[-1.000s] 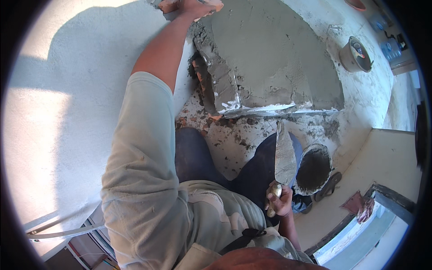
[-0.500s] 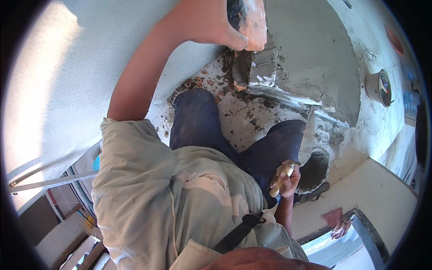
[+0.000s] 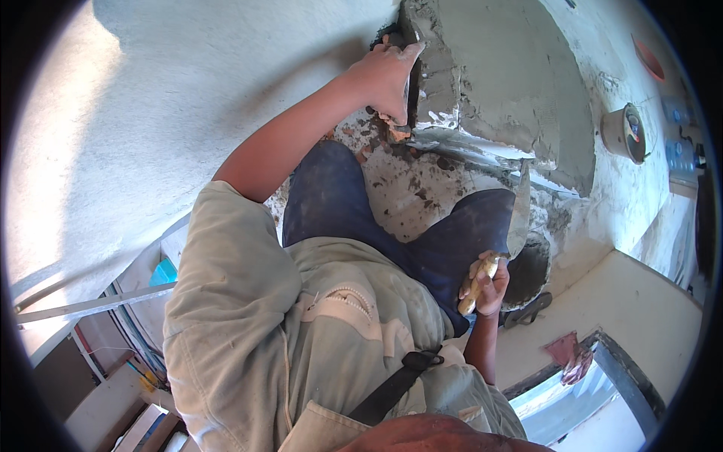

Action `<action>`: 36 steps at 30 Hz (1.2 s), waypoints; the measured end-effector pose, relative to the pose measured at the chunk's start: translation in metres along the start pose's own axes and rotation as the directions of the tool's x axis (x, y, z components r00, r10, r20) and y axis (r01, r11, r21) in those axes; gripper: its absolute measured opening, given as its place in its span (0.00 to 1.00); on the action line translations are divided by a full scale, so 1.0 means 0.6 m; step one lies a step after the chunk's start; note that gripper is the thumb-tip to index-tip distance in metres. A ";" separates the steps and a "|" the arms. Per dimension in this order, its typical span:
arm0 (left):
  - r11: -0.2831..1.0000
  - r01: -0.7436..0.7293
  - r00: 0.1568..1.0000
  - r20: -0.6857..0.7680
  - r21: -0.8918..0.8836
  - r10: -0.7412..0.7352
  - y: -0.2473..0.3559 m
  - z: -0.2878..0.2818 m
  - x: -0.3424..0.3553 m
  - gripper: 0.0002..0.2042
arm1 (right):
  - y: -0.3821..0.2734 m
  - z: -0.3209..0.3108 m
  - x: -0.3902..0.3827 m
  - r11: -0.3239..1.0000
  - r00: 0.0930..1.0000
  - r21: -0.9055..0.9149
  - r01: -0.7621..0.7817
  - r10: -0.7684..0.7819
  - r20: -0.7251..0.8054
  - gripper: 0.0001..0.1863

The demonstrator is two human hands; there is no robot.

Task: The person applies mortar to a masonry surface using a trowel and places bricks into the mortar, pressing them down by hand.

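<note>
My left hand [image 3: 388, 79] reaches forward to the gap between the white wall and the left side of a grey mortar-covered block [image 3: 512, 83]. Its fingers and thumb are spread around a brick [image 3: 413, 87], which the hand mostly hides. Just below the thumb, a broken orange brick edge [image 3: 397, 130] shows. My right hand [image 3: 486, 286] is closed around the wooden handle of a trowel [image 3: 519, 215], near my right knee. The trowel's blade points up and forward, with grey smears on it.
A mortar-filled bucket [image 3: 531, 271] stands beside my right knee, near a dark sandal [image 3: 529, 310]. Mortar and brick crumbs litter the floor [image 3: 407, 200] between my legs. At the right are another bucket [image 3: 623, 134] and a blue water bottle [image 3: 680, 154]. A metal bar [image 3: 98, 303] is at left.
My left hand has carried the brick down and in against the block's left side. The right hand has risen slightly, still holding the trowel.
</note>
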State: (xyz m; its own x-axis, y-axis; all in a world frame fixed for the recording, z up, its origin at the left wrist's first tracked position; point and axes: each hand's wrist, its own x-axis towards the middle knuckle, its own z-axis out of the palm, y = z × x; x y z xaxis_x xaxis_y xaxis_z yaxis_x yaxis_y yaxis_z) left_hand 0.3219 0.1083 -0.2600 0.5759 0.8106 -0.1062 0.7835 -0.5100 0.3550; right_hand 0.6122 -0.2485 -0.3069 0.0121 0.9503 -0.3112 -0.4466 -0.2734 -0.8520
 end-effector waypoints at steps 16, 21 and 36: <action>0.874 -0.147 0.986 -0.139 -0.464 0.092 -0.099 0.092 -0.054 0.66 | 0.002 0.007 -0.014 0.998 0.999 0.043 0.037 -0.035 -0.040 0.22; 0.822 -0.120 0.969 -0.247 -0.556 -0.025 -0.099 0.129 -0.050 0.65 | -0.009 0.013 -0.013 1.000 0.999 0.009 -0.004 0.004 -0.046 0.23; 0.815 0.047 0.978 -0.141 -0.577 -0.156 -0.045 0.114 -0.060 0.68 | -0.179 0.159 0.192 0.573 0.709 -0.481 0.663 -0.687 0.158 0.19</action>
State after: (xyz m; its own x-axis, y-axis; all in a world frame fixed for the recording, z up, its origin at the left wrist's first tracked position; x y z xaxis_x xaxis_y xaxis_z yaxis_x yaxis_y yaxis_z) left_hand 0.2964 0.0732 -0.3295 0.4080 0.9126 -0.0281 0.5306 -0.2119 0.8207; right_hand 0.5763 -0.0951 -0.2110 0.1737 0.8852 0.4316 0.1826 0.4017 -0.8974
